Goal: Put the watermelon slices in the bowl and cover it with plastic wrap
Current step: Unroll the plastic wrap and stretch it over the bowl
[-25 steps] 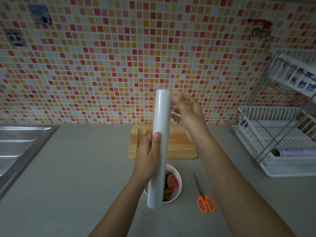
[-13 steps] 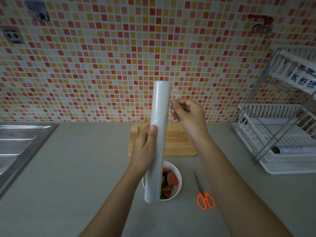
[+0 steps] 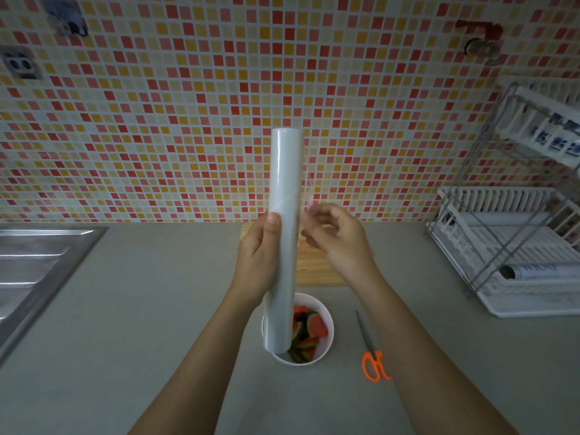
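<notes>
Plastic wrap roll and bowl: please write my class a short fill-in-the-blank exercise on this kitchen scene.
The left hand grips the roll of plastic wrap, whose lower end hangs ____ the bowl.
The watermelon slices lie ____ that bowl.
The scissors on the counter have ____ handles.
Missing words: above, inside, orange.

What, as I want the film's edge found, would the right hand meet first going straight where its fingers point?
Probably the roll of plastic wrap in the left hand; the right hand points its fingers left at it.
</notes>
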`<state>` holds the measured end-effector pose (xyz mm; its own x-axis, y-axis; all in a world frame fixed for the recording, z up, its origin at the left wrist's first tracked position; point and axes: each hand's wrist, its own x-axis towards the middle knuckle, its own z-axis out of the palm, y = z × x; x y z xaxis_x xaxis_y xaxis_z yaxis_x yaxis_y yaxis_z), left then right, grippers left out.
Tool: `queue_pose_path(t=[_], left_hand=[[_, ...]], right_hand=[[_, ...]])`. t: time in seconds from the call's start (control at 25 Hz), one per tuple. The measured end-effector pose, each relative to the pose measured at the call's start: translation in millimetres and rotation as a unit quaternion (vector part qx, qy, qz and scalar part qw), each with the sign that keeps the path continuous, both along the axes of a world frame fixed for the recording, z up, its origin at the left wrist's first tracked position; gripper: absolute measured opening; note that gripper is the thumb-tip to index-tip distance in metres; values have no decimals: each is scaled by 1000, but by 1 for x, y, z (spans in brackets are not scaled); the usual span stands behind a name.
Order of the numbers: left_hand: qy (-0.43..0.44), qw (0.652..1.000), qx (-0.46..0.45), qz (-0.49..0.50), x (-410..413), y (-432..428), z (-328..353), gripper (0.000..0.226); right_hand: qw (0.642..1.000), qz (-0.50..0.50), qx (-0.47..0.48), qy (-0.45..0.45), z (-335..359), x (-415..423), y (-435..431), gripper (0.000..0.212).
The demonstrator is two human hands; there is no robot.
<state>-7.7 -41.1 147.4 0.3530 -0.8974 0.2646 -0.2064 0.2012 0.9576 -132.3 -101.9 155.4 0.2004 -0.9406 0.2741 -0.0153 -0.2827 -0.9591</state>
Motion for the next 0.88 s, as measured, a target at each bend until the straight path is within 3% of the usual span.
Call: queue_pose_path(t=[0.12,0.24,0.36,0.52,0.68,0.8,0.88], left_hand=[[0,1000,6,-1,1,-1,0,43],[10,1000,1,4,0,-1,2,43],[7,1000,3,9,-1,-2,4,41],[14,1000,1,5,-1,-2,10,42],[10,1000,-11,9,0,-5,13,50],[12,1000,-6,21,-2,-5,15,47],[22,999,-10,21,-1,-5,17,44]], right_hand=[[998,-36,-41,19,-7,-1,3,6],[999,-32,4,-4,-8,-2,7,8],[997,-13,-45,58,-10,-4,11,7],[1000,-7,15,9,-12,-5,16,22],[996,12,-51,73,-22,-5,23,13],[999,-14,-11,47,-28,-7,23,20],[999,20,14,46,-32,-9,28,30]])
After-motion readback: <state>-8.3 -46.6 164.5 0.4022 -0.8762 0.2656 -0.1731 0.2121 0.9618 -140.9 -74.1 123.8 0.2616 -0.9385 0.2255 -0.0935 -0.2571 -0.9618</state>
